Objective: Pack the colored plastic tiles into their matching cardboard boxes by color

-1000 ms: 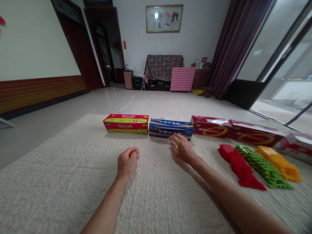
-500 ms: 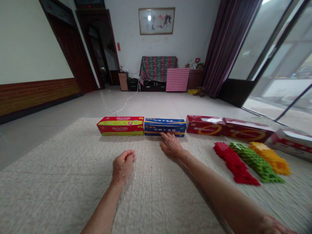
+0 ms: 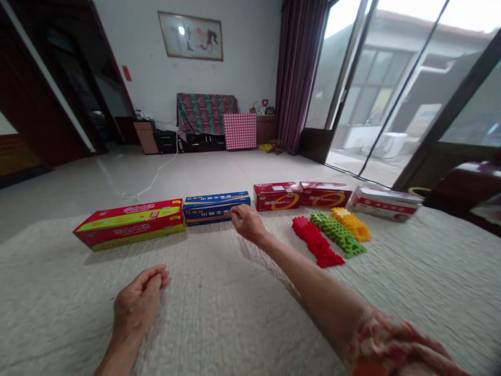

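Note:
My right hand (image 3: 246,224) reaches forward, its fingers curled against the right end of a blue box (image 3: 215,207) lying on a cream quilted cloth (image 3: 242,303). Nothing is gripped in it. My left hand (image 3: 136,305) rests on the cloth nearer to me, fingers loosely curled and holding nothing. A red and yellow box (image 3: 129,223) lies left of the blue box, end to end with it.
Right of the blue box lie two red boxes (image 3: 301,195) and a white and red box (image 3: 385,202). Rows of red (image 3: 316,242), green (image 3: 337,233) and orange plastic pieces (image 3: 351,223) sit before them. Tiled floor, a covered cabinet and glass doors lie beyond.
The view has swung to the right. My right hand has shifted from in front of the blue box to its right end. My left hand stays on the cloth.

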Available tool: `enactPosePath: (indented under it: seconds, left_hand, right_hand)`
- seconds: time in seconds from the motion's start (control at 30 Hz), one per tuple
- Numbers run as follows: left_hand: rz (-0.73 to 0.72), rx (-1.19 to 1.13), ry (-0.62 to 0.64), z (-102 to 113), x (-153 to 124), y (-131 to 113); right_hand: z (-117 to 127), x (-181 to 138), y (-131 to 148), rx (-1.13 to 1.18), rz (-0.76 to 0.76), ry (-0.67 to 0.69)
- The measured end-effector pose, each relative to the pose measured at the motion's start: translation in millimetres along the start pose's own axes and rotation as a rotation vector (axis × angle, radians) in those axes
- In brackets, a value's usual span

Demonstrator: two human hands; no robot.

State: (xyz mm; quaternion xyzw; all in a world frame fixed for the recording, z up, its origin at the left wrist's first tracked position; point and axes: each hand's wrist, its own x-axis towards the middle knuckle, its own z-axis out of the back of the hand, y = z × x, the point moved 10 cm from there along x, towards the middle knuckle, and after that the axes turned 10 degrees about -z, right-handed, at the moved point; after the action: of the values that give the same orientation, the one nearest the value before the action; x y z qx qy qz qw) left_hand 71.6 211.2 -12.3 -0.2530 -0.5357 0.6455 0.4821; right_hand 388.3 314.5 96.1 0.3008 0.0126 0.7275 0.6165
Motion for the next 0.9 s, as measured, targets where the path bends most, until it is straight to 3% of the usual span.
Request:
enactPosePath:
  seconds: [0.13, 0.27, 0.53, 0.9]
  left_hand:
    - [0.004, 0.063, 0.014, 2, 3, 7]
    - [0.011, 0.074, 0.022, 3, 5, 11]
    - [0.015, 0.072, 0.003, 5, 2, 3]
    - [0.002, 0.078, 0.002, 5, 5, 9]
  right_hand:
    - [57, 12, -66, -0.140, -0.169, -0.170]
    - [73, 17, -114, -0.317, -0.262, -0.178]
    - [63, 10, -124, -0.323, -0.223, -0.146]
    - [77, 19, -129, -0.332, -0.285, -0.086]
